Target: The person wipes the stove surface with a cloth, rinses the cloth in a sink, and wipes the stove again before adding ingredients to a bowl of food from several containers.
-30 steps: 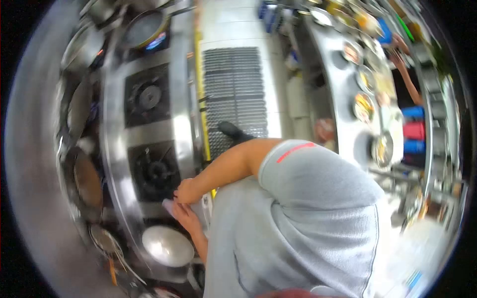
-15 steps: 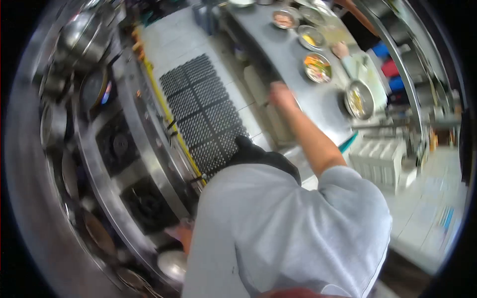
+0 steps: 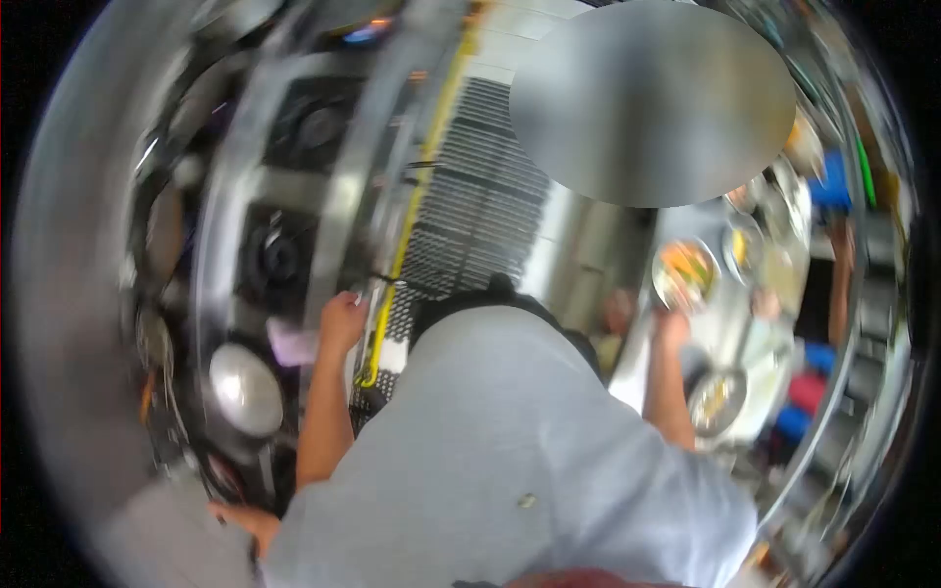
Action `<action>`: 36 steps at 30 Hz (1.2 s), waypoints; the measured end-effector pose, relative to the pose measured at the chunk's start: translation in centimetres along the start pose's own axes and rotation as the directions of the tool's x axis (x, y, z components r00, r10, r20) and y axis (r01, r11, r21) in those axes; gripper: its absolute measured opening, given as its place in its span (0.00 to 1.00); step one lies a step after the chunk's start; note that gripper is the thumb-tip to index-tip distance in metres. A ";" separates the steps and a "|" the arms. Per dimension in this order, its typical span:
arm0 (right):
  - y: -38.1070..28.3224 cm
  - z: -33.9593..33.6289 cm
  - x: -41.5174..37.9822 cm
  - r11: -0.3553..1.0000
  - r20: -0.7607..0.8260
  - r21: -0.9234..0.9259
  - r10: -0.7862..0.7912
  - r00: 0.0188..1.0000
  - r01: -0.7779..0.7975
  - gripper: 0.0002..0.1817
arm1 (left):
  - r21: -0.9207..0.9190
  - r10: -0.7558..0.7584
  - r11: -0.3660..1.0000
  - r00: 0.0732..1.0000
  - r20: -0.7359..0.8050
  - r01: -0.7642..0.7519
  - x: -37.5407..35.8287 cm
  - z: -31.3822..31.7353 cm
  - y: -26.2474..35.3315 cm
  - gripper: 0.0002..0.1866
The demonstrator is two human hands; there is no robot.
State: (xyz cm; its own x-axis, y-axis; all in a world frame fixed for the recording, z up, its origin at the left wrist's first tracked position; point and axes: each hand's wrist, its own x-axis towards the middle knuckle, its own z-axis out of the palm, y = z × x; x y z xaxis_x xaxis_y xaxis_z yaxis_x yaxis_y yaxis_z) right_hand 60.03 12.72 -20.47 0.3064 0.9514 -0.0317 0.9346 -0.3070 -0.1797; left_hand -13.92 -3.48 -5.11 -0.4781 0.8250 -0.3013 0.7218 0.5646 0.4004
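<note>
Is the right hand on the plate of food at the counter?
Yes, the right hand reaches to the rim of the plate of food on the steel counter, touching its near edge.

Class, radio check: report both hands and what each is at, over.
Left hand on the stove's front rail, grip unclear. Right hand at the plate of food on the counter, blurred. Metal bowl below left hand. Nothing blocking.

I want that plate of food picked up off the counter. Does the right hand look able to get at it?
Probably yes. The right hand is stretched out at the near rim of the plate on the counter, and nothing lies between them. Blur hides whether the fingers already touch it.
</note>
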 end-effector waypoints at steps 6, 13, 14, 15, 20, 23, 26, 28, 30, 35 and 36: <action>-25.0 -11.5 1.6 0.237 0.440 0.860 0.108 0.892 -0.453 0.13 | -0.635 0.336 0.770 0.888 0.314 -0.066 5.6 3.4 19.0 0.20; -40.2 -10.8 10.2 0.298 0.499 0.858 -0.284 0.819 -0.420 0.14 | -0.797 0.402 0.594 0.816 0.415 0.113 19.6 1.4 31.7 0.23; -42.1 -10.5 11.4 0.275 0.494 0.864 -0.303 0.815 -0.422 0.14 | -0.809 0.405 0.567 0.803 0.437 0.154 22.0 1.1 32.4 0.25; -43.8 -10.3 12.7 0.255 0.488 0.870 -0.316 0.814 -0.422 0.14 | -0.820 0.413 0.538 0.786 0.460 0.197 24.3 1.0 33.1 0.26; -50.6 -10.8 19.7 0.153 0.510 0.859 -0.202 0.836 -0.488 0.12 | -0.911 0.409 0.291 0.823 0.395 0.293 33.3 2.0 38.7 0.21; -51.8 -10.7 25.8 0.124 0.493 0.870 -0.218 0.842 -0.477 0.13 | -0.923 0.349 0.242 0.860 0.371 0.300 40.2 2.1 44.0 0.18; -48.5 -8.2 31.6 0.387 0.467 0.860 -0.332 0.819 -0.334 0.21 | -0.893 0.404 0.368 0.820 0.405 0.260 47.8 1.7 49.4 0.17; -46.5 -6.4 35.3 0.894 0.531 0.425 -0.122 0.838 -0.139 0.24 | -0.861 0.414 0.452 0.800 0.435 0.234 53.0 2.1 53.2 0.15; -45.3 -5.3 38.5 0.999 0.771 -0.011 -0.021 0.637 0.047 0.24 | -0.852 0.445 0.475 0.774 0.450 0.221 57.9 3.0 57.3 0.15; -45.4 -9.6 52.2 0.885 0.477 0.424 -0.039 0.878 -0.191 0.20 | -0.813 0.457 0.559 0.758 0.465 0.162 67.8 5.3 67.3 0.17; -45.8 -10.3 55.2 0.835 0.271 0.520 0.038 0.962 -0.179 0.20 | -0.808 0.442 0.562 0.761 0.475 0.177 68.8 4.8 69.9 0.16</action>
State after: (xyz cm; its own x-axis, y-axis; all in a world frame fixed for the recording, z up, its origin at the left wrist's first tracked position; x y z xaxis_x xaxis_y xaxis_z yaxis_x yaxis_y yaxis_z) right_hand 36.03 79.06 -3.84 0.2809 0.9104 -0.3039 0.6316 -0.4137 -0.6557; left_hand 6.01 92.65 -2.02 0.1929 0.8652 -0.4629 -0.0835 0.4845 0.8708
